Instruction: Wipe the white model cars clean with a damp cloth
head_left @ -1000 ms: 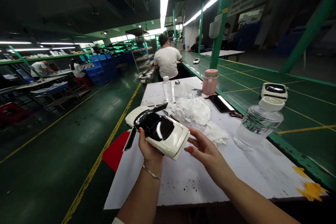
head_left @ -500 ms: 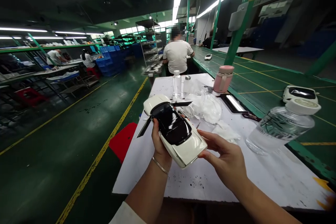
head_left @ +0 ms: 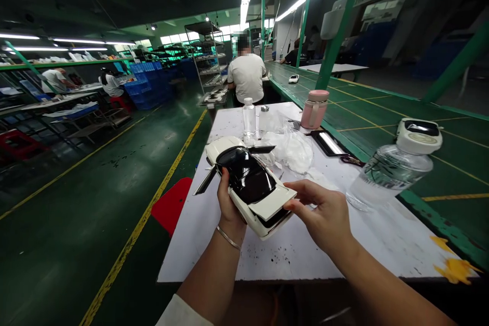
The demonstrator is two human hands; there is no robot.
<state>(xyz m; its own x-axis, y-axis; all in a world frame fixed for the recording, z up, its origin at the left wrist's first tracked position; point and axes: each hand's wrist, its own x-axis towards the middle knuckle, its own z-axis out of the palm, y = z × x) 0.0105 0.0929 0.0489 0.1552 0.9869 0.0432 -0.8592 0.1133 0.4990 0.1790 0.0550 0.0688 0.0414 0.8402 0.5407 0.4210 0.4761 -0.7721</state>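
A white model car [head_left: 246,175] with a glossy black roof is held tilted above the white table [head_left: 263,262]. Both of its side doors stand swung out. My left hand [head_left: 230,204] is wrapped around the car's near side, thumb on top beside the roof; its other fingers are hidden beneath. At the car's right end a lid panel [head_left: 272,205] is lifted, with a dark gap under it. My right hand [head_left: 324,209] pinches the edge of this lid between thumb and fingers.
Crumpled clear plastic bags [head_left: 294,150] and a small bottle [head_left: 249,119] lie beyond the car. To the right are a pink flask [head_left: 315,109], a phone-like dark slab [head_left: 327,142] and a large clear jar [head_left: 389,175]. A co-worker [head_left: 247,75] sits ahead; a red stool [head_left: 171,206] stands left.
The lid at the car's right end has come up from closed to partly raised, with my right hand on its edge. The view has shifted slightly to the right.
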